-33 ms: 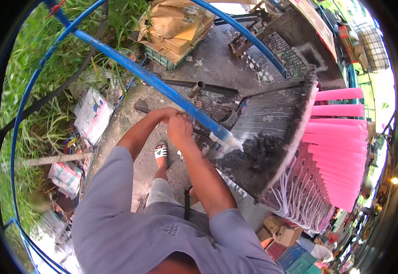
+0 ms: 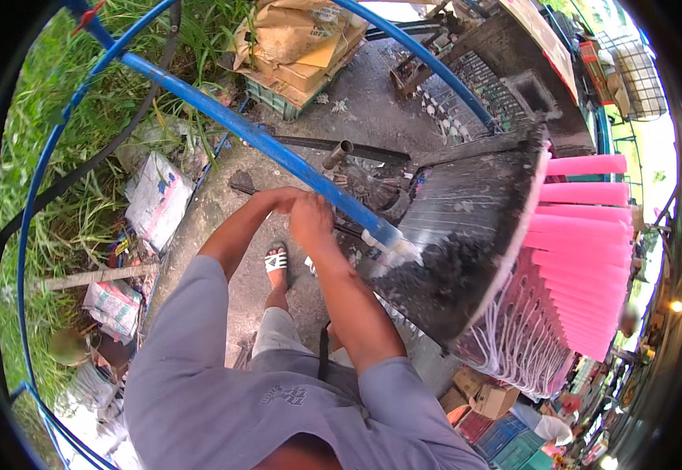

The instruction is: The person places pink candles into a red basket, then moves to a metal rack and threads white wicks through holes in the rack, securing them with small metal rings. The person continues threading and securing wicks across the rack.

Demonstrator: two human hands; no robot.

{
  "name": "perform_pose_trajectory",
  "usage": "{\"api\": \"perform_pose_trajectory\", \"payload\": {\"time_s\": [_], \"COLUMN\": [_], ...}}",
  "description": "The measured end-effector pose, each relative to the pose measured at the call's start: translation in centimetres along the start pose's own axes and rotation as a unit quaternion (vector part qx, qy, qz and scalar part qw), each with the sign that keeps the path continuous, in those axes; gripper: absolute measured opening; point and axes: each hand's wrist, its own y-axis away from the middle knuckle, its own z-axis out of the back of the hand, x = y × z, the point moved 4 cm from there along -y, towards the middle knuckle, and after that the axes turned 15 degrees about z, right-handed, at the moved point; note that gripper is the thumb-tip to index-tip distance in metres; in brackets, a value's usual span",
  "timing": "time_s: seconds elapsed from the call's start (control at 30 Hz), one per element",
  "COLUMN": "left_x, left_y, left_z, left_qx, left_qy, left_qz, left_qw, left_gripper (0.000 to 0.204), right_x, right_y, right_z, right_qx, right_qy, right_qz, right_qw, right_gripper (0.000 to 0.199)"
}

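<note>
Blue pipe slantwise near both hands

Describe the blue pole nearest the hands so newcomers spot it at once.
Find the large dark panel beside the pink rods. From upper left, a blue pole slopes toward it, past the right hand. Only it, among the blue bars, shows a whitish end.

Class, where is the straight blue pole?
In the head view, the straight blue pole slants from upper left to centre, beside the right hand, ending near the dark panel.
</note>
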Motion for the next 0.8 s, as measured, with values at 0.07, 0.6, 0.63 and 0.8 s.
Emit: {"api": "perform_pose_trajectory", "payload": {"time_s": [0.07, 0.6, 0.63, 0.8], "left_x": [0.0, -7.9, -8.8, -8.3], "left_y": [0.9, 11.0, 12.7, 18.8], "left_z": [-0.4, 4.6, 4.5, 3.0], "left_qx": [0.004, -0.179, -0.187, -0.258], "left_qy": [0.198, -0.065, -0.048, -0.009], "left_qz": [-0.026, -0.048, -0.041, -0.020], "left_qw": [0.980, 0.981, 0.980, 0.966], "left_gripper": [0.045, 0.040, 0.041, 0.048], "right_x": [-2.2, 4.7, 6.2, 12.5], "right_y": [-1.1, 1.0, 2.7, 11.9], "right_z": [-2.0, 1.1, 2.7, 10.0], "right_qx": [-0.052, 0.059, 0.080, 0.048], "right_qy": [0.010, 0.213, 0.218, 0.278], "right_qz": [-0.061, -0.005, 0.012, 0.095], "right_qw": [0.997, 0.975, 0.973, 0.955], "right_gripper": [0.029, 0.037, 0.038, 0.036]}}
